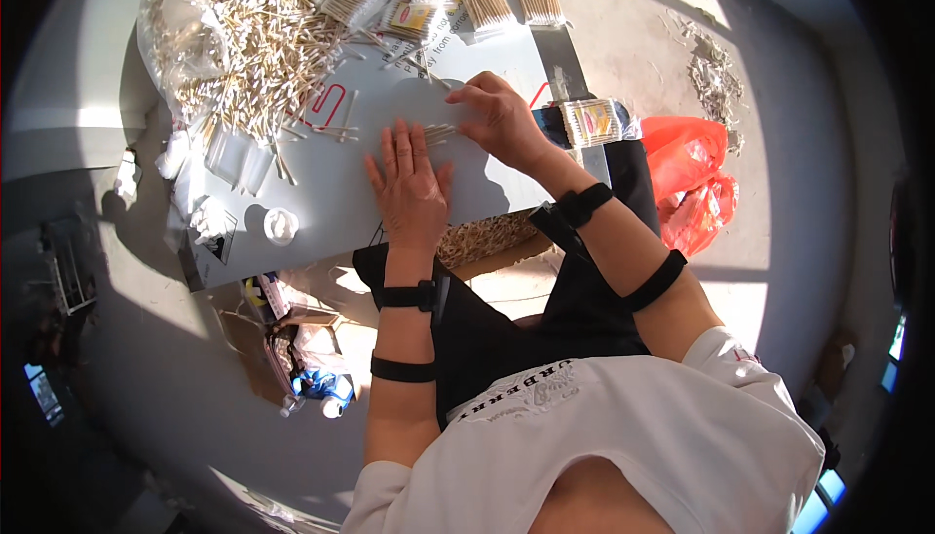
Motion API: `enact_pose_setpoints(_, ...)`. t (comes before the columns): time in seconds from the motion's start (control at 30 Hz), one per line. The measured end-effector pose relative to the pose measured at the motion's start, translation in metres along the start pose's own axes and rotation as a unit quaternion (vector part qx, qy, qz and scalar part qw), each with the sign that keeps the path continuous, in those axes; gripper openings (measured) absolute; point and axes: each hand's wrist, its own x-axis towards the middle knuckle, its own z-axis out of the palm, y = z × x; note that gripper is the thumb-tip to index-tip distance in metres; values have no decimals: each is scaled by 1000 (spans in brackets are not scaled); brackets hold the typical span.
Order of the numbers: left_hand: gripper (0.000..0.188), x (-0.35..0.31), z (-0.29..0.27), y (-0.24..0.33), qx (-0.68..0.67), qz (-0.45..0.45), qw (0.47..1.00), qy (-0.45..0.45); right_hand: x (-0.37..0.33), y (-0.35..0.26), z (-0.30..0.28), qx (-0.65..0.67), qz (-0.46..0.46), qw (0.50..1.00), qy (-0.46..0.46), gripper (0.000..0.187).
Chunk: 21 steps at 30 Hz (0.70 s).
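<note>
My left hand lies flat on the grey tabletop with its fingers stretched out. Beside its fingertips is a small row of cotton swabs. On the other side of that row, my right hand hovers with fingers bent and the thumb apart from the index finger; nothing shows between them. The thumb is close to the ends of the swabs, and whether it touches them I cannot tell. A few loose swabs lie to the left of my left hand.
A big heap of cotton swabs covers the far left. Filled packs lie at the back, with another pack by the right edge. Empty clear sleeves and a small white tub sit left. Red plastic bags stand right, off the table.
</note>
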Motion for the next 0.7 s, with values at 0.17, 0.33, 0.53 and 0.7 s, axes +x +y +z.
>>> enact_pose_setpoints(0.17, 61, 0, -9, 7, -42, -29, 998, -44, -16, -1, 3, -19, -26, 999, -38, 36)
enact_pose_setpoints(0.33, 51, 7, 3, -15, -358, -100, 918, 139, -21, -16, 16, 306, 124, 936, 123, 30)
enact_pose_setpoints(0.53, 47, 24, 27, 18, -505, -132, 826, 213, -26, -26, 44, 320, 115, 931, 133, 29)
enact_pose_setpoints(0.7, 50, 16, 17, 15, -531, -136, 805, 228, -25, -4, 34, 347, 144, 916, 139, 29)
